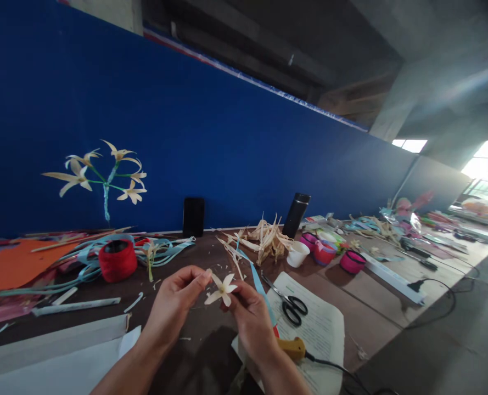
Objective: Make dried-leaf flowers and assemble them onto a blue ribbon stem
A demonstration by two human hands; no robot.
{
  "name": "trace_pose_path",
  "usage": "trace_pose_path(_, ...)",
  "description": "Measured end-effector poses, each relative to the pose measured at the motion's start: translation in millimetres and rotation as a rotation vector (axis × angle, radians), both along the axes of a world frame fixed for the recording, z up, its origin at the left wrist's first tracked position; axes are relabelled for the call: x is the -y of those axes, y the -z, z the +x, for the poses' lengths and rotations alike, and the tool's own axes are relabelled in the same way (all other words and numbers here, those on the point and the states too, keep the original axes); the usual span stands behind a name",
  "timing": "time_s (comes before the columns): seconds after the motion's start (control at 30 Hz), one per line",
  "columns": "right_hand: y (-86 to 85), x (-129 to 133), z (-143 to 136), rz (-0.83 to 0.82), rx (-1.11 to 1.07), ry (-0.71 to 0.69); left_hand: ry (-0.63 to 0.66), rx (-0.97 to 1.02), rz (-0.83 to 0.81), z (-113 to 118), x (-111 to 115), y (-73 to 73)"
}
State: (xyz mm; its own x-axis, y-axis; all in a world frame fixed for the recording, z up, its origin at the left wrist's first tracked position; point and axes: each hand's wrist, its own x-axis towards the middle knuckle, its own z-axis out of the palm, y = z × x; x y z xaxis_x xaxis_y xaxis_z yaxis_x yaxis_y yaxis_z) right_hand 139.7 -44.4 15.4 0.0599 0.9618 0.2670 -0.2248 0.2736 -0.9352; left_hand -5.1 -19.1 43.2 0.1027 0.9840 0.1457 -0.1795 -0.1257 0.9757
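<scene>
A cream flower with several pointed petals (pixel 223 289) is between my two hands, low in the middle of the view. My left hand (pixel 179 299) pinches one petal tip at the flower's upper left. My right hand (pixel 252 312) is closed at the flower's right side, thumb and fingers behind the petals. Black-handled scissors (pixel 293 308) lie on a printed sheet (pixel 324 329) to the right. A yellow-handled corded tool (pixel 292 348) rests beside my right wrist. Dried husk strips (pixel 270 241) are heaped beyond my hands.
Behind the table (pixel 205 258) stands a blue partition (pixel 227 142). A flower stem (pixel 106 200) rises at the left, near a red roll (pixel 117 261). A white cup (pixel 297 254), dark bottle (pixel 296 215) and pink roll (pixel 353 262) stand at the right.
</scene>
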Motion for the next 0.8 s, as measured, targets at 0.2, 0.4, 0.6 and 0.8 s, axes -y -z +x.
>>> trace_pose_path(0.2,-2.0,0.8,-0.5,-0.029,-0.014,-0.018,0.010,-0.027,-0.032,1.7,2.9,-6.3)
trace_pose_path(0.4,2.3,-1.3,-0.6,-0.053,-0.061,-0.044,0.044,-0.008,0.001,1.7,3.9,-7.3)
trace_pose_path(0.6,6.9,-4.6,4.0,-0.089,-0.083,-0.023,0.063,0.002,-0.082,3.2,-1.7,-1.3)
trace_pose_path(0.8,9.0,-4.2,5.5,-0.084,-0.167,-0.077,0.102,-0.030,-0.109,4.3,1.0,-2.1)
